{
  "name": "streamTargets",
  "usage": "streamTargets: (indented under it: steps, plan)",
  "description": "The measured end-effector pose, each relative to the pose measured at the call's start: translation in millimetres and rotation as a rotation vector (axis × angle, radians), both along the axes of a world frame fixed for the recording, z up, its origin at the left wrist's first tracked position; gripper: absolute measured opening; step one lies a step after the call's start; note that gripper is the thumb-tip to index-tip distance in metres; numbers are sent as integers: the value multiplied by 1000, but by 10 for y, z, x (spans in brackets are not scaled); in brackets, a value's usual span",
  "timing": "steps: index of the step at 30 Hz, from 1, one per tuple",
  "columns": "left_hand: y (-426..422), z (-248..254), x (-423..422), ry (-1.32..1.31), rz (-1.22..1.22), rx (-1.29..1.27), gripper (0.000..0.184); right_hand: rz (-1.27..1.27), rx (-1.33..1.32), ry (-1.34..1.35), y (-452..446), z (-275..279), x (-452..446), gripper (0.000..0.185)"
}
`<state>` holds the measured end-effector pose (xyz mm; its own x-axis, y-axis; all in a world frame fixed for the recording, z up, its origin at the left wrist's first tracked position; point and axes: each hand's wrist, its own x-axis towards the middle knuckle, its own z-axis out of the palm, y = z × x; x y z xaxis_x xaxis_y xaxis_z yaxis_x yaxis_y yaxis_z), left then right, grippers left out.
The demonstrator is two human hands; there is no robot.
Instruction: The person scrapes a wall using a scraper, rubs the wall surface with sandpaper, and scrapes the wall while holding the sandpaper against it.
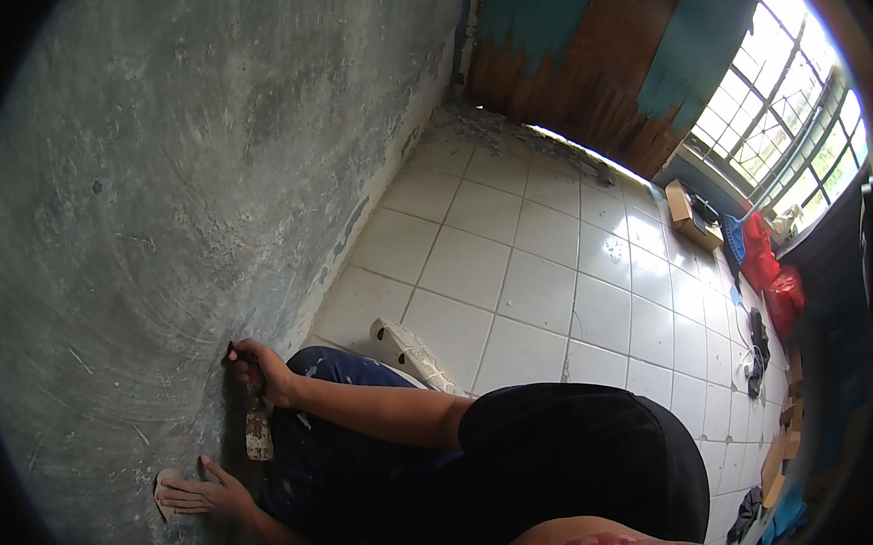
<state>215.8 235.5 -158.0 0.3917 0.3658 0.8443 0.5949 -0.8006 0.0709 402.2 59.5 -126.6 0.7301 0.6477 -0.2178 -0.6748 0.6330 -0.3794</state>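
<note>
My left hand (pixel 208 497) presses a pale flat piece that looks like sandpaper (pixel 162 496) against the grey wall (pixel 162 236). Its fingers lie stretched over the piece, and the thumb stands apart. In my right hand (pixel 263 373), close to the wall and higher in the view, is a putty knife (pixel 259 438). The fingers wrap its handle, hiding most of it, and the worn, stained blade points towards my lap. Curved scuff marks and pale patches cover the wall around both hands.
White floor tiles (pixel 465 261) spread beside my knee and pale shoe (pixel 416 356). Debris lies near the peeling wooden door (pixel 593 61). Along the window side are a cardboard box (pixel 692 217), a blue broom (pixel 735 238), red bags (pixel 773 277) and dark cables (pixel 757 351).
</note>
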Motion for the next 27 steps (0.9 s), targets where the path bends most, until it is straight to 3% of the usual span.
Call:
streamTargets:
  steps: [27]
  plan:
    - [0,-1,1,-1,-5,-6,89,8,-6,-1,6,-15,10,24]
